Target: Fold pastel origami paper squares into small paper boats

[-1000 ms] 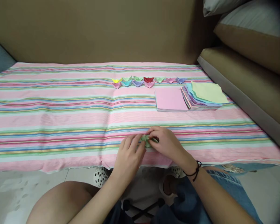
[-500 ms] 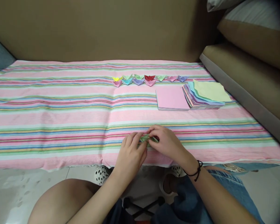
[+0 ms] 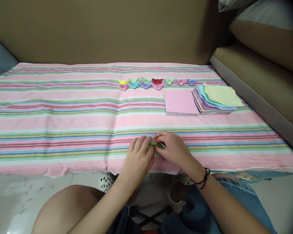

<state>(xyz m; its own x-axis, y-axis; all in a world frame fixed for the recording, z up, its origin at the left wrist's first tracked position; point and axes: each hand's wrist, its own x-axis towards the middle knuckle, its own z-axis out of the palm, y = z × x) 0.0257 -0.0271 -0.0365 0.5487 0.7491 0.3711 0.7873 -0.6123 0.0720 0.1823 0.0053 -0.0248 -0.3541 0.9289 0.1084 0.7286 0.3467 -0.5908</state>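
Observation:
My left hand (image 3: 137, 160) and my right hand (image 3: 175, 149) meet at the near edge of a striped cloth (image 3: 63, 123), both pinching a small folded green paper (image 3: 155, 144) that lies on it. Most of the paper is hidden by my fingers. A dark band circles my right wrist. Farther back stands a row of small folded paper boats (image 3: 156, 83) in several colours.
A pink paper stack (image 3: 180, 103) and a fanned stack of coloured sheets (image 3: 216, 98) lie at the back right. Brown cushions (image 3: 258, 71) rise along the right side. A brown wall backs the surface. My knees and spotted shoes show below the near edge.
The green paper has been pressed flatter between my fingers. Both hands stay in almost the same spot; the view shifted slightly.

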